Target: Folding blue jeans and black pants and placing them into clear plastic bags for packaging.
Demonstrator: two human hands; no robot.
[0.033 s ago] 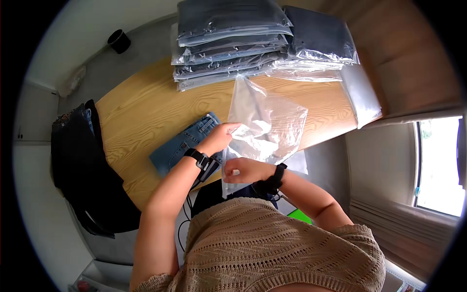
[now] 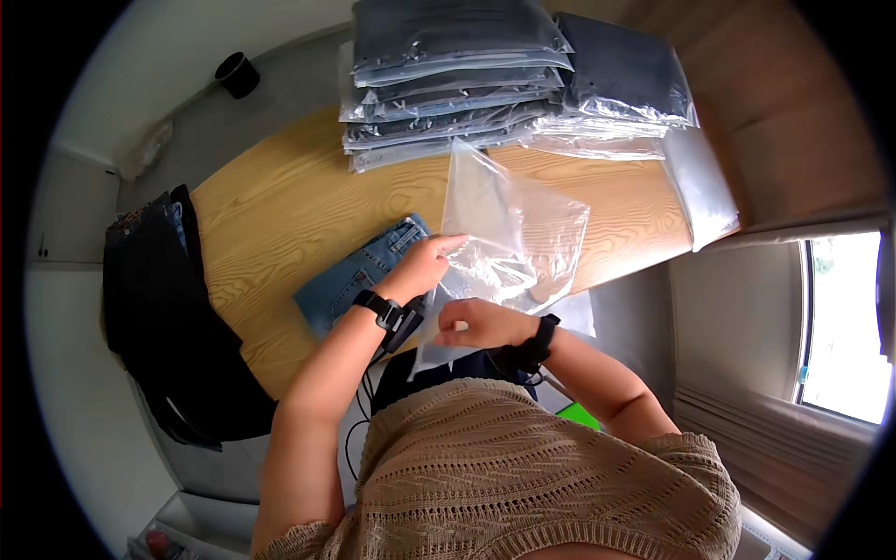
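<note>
A clear plastic bag (image 2: 481, 205) is spread between my hands and over the wooden table's near edge. My left hand (image 2: 420, 268) pinches the bag's left side, with the index finger stretched along the film. Nearer my body, my right hand (image 2: 487, 324) is closed in a curled pinch on the bag's lower part. Just left of the bag, partly behind my left hand and wrist, lies a folded pair of blue jeans (image 2: 350, 277). Black straps with small devices sit on both wrists.
Bagged dark garments (image 2: 457, 75) stand stacked at the far side, beside a second bagged stack (image 2: 625, 75). Flat clear bags (image 2: 702, 187) lie at the table's right end. Black trousers (image 2: 168, 317) hang over the left edge. A black bin (image 2: 237, 77) stands on the floor.
The bag's near corner has swung slightly left, and its film has creased differently. Both hands keep nearly the same places. The whole view has shifted a little.
</note>
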